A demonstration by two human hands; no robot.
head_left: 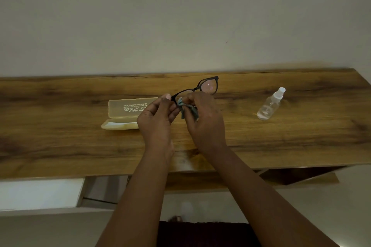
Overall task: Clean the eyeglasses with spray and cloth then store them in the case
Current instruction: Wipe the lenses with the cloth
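Above the middle of the long wood-grain tabletop (261, 142), both bare hands hold up the dark-framed eyeglasses with rounded clear lenses (197, 88), off the surface. Left hand (155, 118) has fingers curled, thumb up, pinching the frame's left end at the rim. Right hand (204, 118) has fingers curled together, pinching the small grey-blue cleaning cloth (188, 110) against the left lens; cloth hangs down bunched between the two hands. Right lens sticks out free beyond the right hand, tilted up to the right, with a small pink glare spot. Temple arms cannot be made out behind the hands. Translucent yellowish plastic eyeglass case (122, 114) lies open on the table just left of the left hand, lid standing up with white printed text, too blurred and upside down to read; the tray part lies flat in front, and something pale shows in it, unclear what. Small clear plastic spray bottle with white cap (270, 104) sits on the table well to the right of the hands, leaning in view, touched by neither hand. Pale wall (180, 16) behind the table. Both forearms reach in from bottom of the view.
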